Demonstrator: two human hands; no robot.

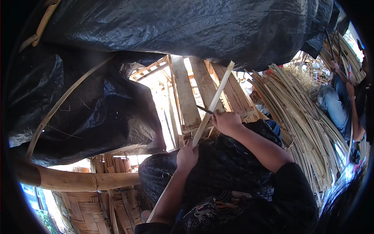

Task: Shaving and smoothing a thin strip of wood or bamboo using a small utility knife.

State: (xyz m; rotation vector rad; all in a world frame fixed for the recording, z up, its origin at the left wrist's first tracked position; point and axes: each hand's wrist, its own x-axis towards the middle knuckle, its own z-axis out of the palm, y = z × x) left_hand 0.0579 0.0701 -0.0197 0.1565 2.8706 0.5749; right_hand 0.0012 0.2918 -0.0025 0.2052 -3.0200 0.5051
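Observation:
A long pale bamboo strip [221, 91] slants across my lap, its far end up near the black sheeting and its near end down along my left forearm. My left hand [187, 156] is closed around the strip's middle. Farther up, my right hand [227, 122] grips a knife, whose handle is hidden in the fingers. The dark, narrow knife blade [205, 110] points left and lies across the strip. Whether the edge bites into the bamboo, I cannot tell. Dark cloth [156, 167] covers my lap beneath both hands.
Black plastic sheeting [187, 27] hangs ahead and to the left. Wooden planks [185, 91] stand beyond my hands. A big pile of bamboo strips [300, 128] lies at right, near another person [337, 105]. A thick bamboo pole [82, 180] and woven baskets [87, 210] are at lower left.

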